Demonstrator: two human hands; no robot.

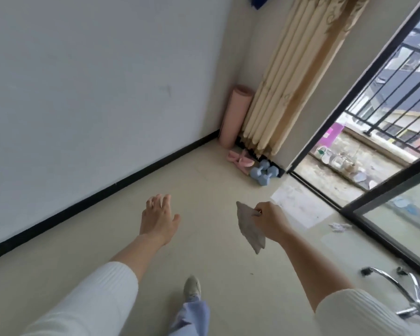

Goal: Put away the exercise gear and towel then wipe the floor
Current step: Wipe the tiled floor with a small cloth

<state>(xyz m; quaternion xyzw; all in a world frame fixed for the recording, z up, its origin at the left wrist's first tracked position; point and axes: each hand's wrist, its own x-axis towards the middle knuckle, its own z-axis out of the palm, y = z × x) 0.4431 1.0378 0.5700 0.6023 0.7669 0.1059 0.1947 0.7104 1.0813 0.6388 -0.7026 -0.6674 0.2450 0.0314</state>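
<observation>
The grey cloth (250, 229) hung from the right hand (269, 220), which pinched its upper edge, w/ the long axis pointing down to the floor (204, 251). The left hand (159, 219) was open, fingers spread, holding nothing. The gear, i.e. blue dumbbells (263, 172), pink band (240, 160) & rolled mat (235, 115), was well ahead in the corner. So I judged wiping was next, right hand nearer.

a beige pleated curtain (294, 76) hangs at upper centre, beside a black-framed glass door (324, 132) on the right. a balcony railing (360, 122) shows beyond. chrome chair base (407, 287) at lower right; paper scraps (338, 226) right of centre.
</observation>
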